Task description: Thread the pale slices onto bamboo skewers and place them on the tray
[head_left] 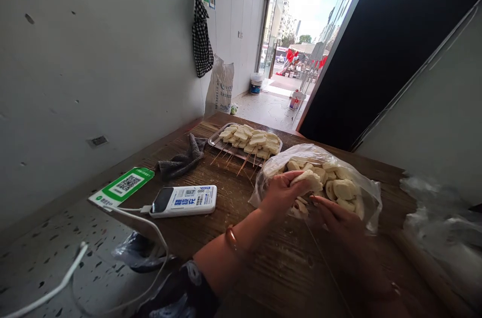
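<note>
My left hand (286, 188) grips a pale, bread-like slice (309, 180) above the front of an open clear plastic bag (363, 182). Close to that slice, on its right, my right hand (339, 217) has its fingers pinched together; what lies between them, if anything, is too small to make out. More thick pale slices (343, 188) fill the bag. Behind it, a metal tray (215, 143) bears stacked slices on skewers (259, 141), and the thin wooden sticks (244, 163) jut out over its front edge.
On the wooden table (233, 227) lie a white power bank (192, 200) with a cable, a green QR-code card (126, 186) and a dark grey cloth (183, 157). Crumpled clear plastic (444, 217) sits at the right. A checked apron (202, 39) hangs on the left wall.
</note>
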The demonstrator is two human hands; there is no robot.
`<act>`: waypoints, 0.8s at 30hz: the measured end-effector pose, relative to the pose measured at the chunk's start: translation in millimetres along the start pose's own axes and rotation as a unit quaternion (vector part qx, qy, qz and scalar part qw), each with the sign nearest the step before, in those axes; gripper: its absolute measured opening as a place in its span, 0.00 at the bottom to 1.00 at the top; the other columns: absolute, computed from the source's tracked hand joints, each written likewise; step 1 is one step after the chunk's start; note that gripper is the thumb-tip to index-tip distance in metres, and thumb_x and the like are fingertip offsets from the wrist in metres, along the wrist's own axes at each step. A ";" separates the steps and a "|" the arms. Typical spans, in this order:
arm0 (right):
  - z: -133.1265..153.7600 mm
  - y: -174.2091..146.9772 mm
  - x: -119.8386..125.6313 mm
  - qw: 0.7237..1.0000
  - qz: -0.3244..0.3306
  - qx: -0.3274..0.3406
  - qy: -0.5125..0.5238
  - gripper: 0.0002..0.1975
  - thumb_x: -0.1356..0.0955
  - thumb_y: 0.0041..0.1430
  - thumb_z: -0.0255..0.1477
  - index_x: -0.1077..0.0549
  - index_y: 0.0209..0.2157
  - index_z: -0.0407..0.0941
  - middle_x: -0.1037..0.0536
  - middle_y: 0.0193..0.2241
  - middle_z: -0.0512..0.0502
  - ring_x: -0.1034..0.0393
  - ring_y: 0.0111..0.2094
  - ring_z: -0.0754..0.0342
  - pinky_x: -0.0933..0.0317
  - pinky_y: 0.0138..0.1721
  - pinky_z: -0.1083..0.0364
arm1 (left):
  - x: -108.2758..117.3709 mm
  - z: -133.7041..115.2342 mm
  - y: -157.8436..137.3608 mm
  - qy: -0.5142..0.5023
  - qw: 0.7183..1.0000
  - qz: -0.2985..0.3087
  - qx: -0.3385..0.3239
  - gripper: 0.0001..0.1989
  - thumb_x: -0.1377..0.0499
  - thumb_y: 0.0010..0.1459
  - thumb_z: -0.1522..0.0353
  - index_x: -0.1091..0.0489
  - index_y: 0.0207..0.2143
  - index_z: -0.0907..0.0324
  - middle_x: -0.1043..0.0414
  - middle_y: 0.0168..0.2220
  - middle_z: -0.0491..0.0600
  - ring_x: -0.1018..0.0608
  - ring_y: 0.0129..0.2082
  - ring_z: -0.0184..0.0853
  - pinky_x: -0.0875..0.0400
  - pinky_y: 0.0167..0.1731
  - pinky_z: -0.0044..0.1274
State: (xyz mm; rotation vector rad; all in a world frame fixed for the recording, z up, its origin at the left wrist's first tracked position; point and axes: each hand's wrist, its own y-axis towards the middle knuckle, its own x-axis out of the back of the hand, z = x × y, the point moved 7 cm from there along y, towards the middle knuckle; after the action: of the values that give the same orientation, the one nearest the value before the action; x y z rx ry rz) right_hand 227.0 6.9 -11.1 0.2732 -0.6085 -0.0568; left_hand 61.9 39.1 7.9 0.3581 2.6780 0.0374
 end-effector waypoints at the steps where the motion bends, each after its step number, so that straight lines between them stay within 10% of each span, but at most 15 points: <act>1: 0.7 -0.1 0.0 1.000 -0.003 0.002 -0.002 0.16 0.33 0.59 0.41 0.19 0.43 0.50 0.18 0.42 0.46 0.23 0.44 0.46 0.29 0.45 0.51 | 0.4 -0.4 -0.6 0.004 1.000 -0.006 0.000 0.23 0.33 0.47 0.57 0.23 0.43 0.62 0.25 0.30 0.48 0.27 0.28 0.31 0.33 0.29 0.21; 7: -1.1 1.2 -1.7 1.000 0.008 0.009 -0.014 0.18 0.34 0.60 0.42 0.19 0.45 0.48 0.16 0.34 0.45 0.22 0.32 0.49 0.28 0.34 0.54 | -3.1 -2.9 -3.8 -0.022 1.000 -0.009 0.003 0.21 0.31 0.46 0.58 0.22 0.39 0.63 0.26 0.28 0.47 0.30 0.25 0.27 0.36 0.26 0.19; 24: 5.1 2.9 1.3 1.000 0.007 0.015 -0.002 0.16 0.34 0.59 0.41 0.18 0.42 0.50 0.17 0.39 0.46 0.22 0.39 0.46 0.27 0.41 0.51 | 3.7 8.4 1.8 -0.058 0.998 0.003 0.019 0.26 0.32 0.46 0.55 0.23 0.45 0.62 0.23 0.32 0.50 0.27 0.25 0.29 0.36 0.22 0.19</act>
State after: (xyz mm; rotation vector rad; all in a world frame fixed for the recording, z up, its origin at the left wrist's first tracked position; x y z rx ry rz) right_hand 225.1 8.3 -5.6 0.2989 -0.6162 -0.0348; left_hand 62.7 41.6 -1.1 0.3700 2.5661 -0.0321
